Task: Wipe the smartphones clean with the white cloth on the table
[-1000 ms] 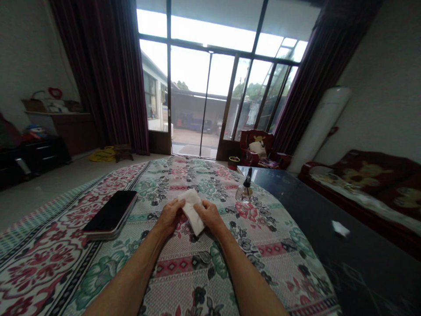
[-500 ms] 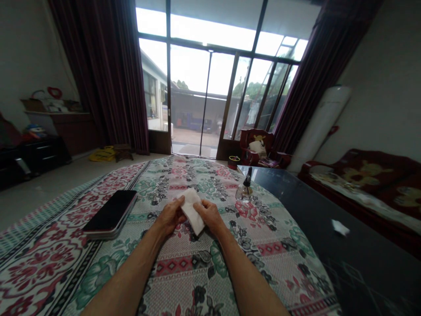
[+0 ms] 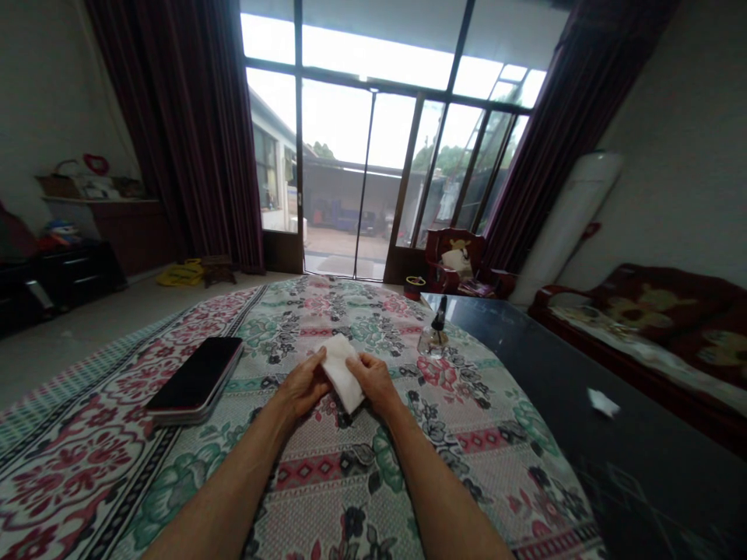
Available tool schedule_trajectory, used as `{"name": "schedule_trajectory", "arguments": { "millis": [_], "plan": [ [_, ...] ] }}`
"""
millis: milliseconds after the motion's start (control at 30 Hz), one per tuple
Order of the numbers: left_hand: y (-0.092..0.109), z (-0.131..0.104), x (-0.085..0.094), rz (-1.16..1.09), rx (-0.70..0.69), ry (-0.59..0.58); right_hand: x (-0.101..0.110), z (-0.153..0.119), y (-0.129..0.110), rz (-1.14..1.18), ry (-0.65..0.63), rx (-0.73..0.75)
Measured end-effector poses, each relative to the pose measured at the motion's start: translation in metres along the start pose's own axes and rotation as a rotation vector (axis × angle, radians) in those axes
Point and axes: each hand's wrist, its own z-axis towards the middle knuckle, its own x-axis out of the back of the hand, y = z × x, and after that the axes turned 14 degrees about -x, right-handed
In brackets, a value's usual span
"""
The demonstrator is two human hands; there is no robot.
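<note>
A folded white tissue (image 3: 343, 375) is held between my two hands over the middle of the flowered tablecloth (image 3: 315, 467). My left hand (image 3: 304, 383) grips its left edge, thumb on top and fingers beneath. On the right side, my right hand (image 3: 375, 381) pinches it with the thumb on its face. To the right of my hands stands a small clear glass bottle (image 3: 433, 341) with a black top. A stack with a black phone-like slab (image 3: 198, 375) on top lies to the left.
A dark glossy table (image 3: 560, 389) adjoins the cloth on the right, with a crumpled white paper (image 3: 603, 403) on it. Beyond are a wooden sofa (image 3: 647, 311), a wooden chair (image 3: 458, 260) and glass doors (image 3: 362, 187).
The tissue has tilted slightly between my hands, and my right hand has shifted a little. Both hands keep their hold.
</note>
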Motion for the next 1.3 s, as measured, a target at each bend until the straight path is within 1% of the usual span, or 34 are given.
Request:
{"name": "schedule_trajectory", "arguments": {
  "millis": [33, 100, 167, 233, 333, 433, 500, 567, 633, 733, 867, 967, 1033, 1100, 1167, 1200, 1300],
  "plan": [
    [-0.001, 0.000, -0.001, -0.015, 0.006, 0.006, 0.000, 0.001, 0.000, -0.067, 0.060, 0.048],
    [-0.002, 0.002, -0.002, -0.047, 0.005, 0.039, 0.000, 0.003, 0.000, -0.162, 0.225, 0.166],
    [-0.001, 0.005, 0.000, -0.083, -0.009, 0.093, 0.003, 0.006, 0.000, -0.149, 0.387, 0.231],
    [0.000, 0.007, 0.003, -0.103, -0.023, 0.158, 0.013, 0.010, 0.000, -0.115, 0.539, 0.242],
    [0.001, 0.010, 0.008, -0.138, -0.014, 0.195, 0.038, 0.018, 0.002, -0.120, 0.780, 0.221],
    [-0.001, 0.010, 0.009, -0.134, -0.020, 0.203, 0.074, 0.025, -0.002, -0.136, 1.002, 0.201],
    [-0.002, 0.010, 0.009, -0.122, -0.027, 0.209, 0.097, 0.030, -0.010, -0.156, 1.096, 0.223],
    [-0.003, 0.009, 0.008, -0.118, -0.025, 0.218, 0.118, 0.036, -0.021, -0.221, 1.151, 0.247],
    [-0.004, 0.009, 0.008, -0.120, -0.022, 0.220, 0.132, 0.043, -0.032, -0.301, 1.146, 0.260],
    [-0.005, 0.010, 0.008, -0.131, -0.034, 0.208, 0.146, 0.055, -0.045, -0.361, 1.096, 0.249],
    [-0.007, 0.010, 0.008, -0.140, -0.044, 0.212, 0.157, 0.063, -0.050, -0.422, 0.981, 0.228],
    [-0.007, 0.010, 0.007, -0.142, -0.046, 0.209, 0.159, 0.060, -0.054, -0.462, 0.935, 0.233],
    [-0.007, 0.009, 0.006, -0.133, -0.044, 0.206, 0.154, 0.053, -0.058, -0.478, 0.895, 0.272],
    [-0.006, 0.009, 0.005, -0.120, -0.042, 0.208, 0.142, 0.043, -0.064, -0.492, 0.810, 0.364],
    [-0.006, 0.008, 0.004, -0.115, -0.045, 0.210, 0.123, 0.032, -0.070, -0.480, 0.692, 0.461],
    [-0.005, 0.008, 0.004, -0.117, -0.049, 0.211, 0.113, 0.026, -0.072, -0.472, 0.635, 0.487],
    [-0.003, 0.008, 0.004, -0.127, -0.066, 0.217, 0.082, 0.011, -0.072, -0.444, 0.482, 0.485]
  ]
}}
